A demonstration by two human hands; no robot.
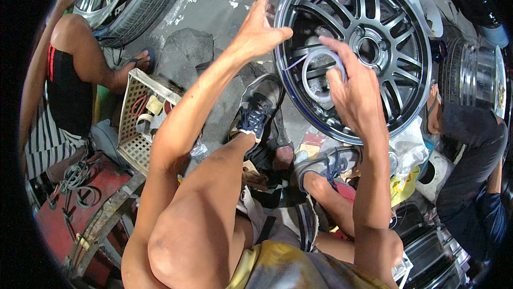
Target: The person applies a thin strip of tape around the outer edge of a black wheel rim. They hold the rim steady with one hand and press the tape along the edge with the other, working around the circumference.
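Note:
A dark grey multi-spoke alloy wheel (368,26) with a shiny lip stands before me, no tyre on it. My right hand (356,92) grips a roll of narrow tape (308,70) in front of the spokes. A thin, pale purple strip runs from this roll to the wheel's left lip. Beside that lip, my left hand (258,30) has thumb and forefinger spread and holds nothing visible. Its thumb tip overlaps the rim; whether they touch, I cannot tell. Its other fingers are partly hidden.
A plastic basket (134,118) with tape rolls and small items stands left. Farther left, a person's leg (76,52) is near a tyred wheel (148,8). At right are another person's leg (467,140) and a wheel (473,76). Cables (78,182) lie on a red surface.

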